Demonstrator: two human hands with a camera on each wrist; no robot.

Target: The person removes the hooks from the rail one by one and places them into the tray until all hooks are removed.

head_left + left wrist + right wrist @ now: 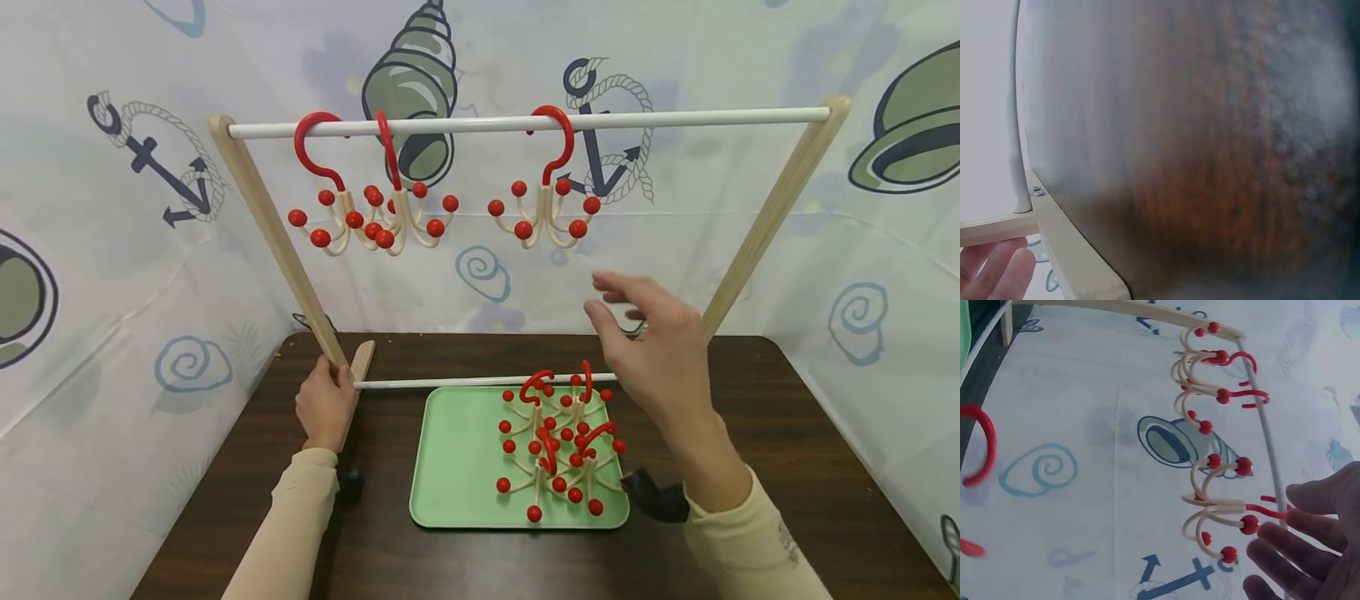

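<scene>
Three small hangers, each with a red hook and curved beige arms tipped with red balls, hang from the white top rod [465,125] of a wooden rack. Two hangers [401,208] overlap toward the left; a third hanger [545,208] hangs right of the middle. My left hand [326,408] grips the rack's left post [281,250] low down by its foot; in the left wrist view, fingertips [1013,275] show beside the wood. My right hand [660,342] is in the air, holding nothing, its fingers spread and slightly bent, lower right of the third hanger.
Several more hangers [540,475] lie bunched on the right part of a green tray [457,467]. A lower white rod [420,383] runs behind the tray's far edge. The right post [780,208] stands beyond my right hand. A patterned cloth [495,283] backs the dark table [787,467].
</scene>
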